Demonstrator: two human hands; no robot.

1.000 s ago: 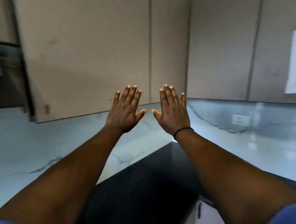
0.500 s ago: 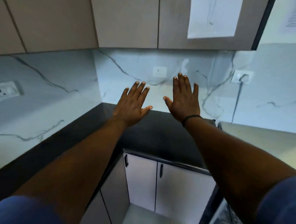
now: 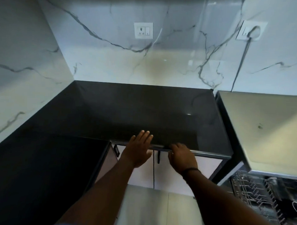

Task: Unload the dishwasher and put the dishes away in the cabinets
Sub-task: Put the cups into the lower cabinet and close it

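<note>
Along the bench's (image 3: 144, 112) front edge, the left hand (image 3: 138, 150) hovers, fingers straight and released; the right hand (image 3: 181, 157) curls loosely, grasping nothing. Rightward, past the bench's right corner, the dishwasher rack (image 3: 259, 192) stands pulled out: turn and reach there, lifting dishes singly.

Both bare arms reach forward, side by side. The left hand (image 3: 139, 150) lies flat, palm down, fingers (image 3: 144, 135) straight and together. The right hand (image 3: 182, 156) is palm down with its fingers curled downward, a dark band on its wrist.
</note>
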